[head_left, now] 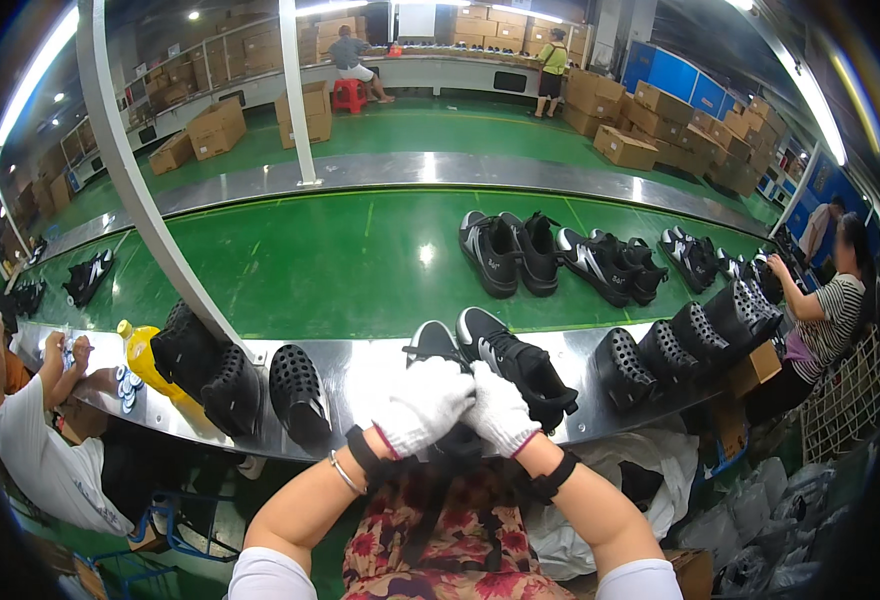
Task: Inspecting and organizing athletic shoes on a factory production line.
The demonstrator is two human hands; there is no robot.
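Both my hands wear white knit gloves and meet over a black sneaker with a grey toe (434,338) on the steel ledge. My left hand (422,402) covers most of its upper, fingers bent. My right hand (503,408) pinches at the same shoe's opening, its fingertips against the left glove. What exactly the fingertips grip is hidden between the gloves. Just right of them stands the matching sneaker (520,362), toe pointing away. Left of my hands, a black perforated shoe form (299,392) rests on the ledge.
Finished-looking sneakers (508,252) stand in pairs on the green belt (360,260). More perforated forms (622,366) line the ledge at right. A white post (160,190) rises at left near a yellow bottle (142,352). Co-workers sit at both sides (828,300).
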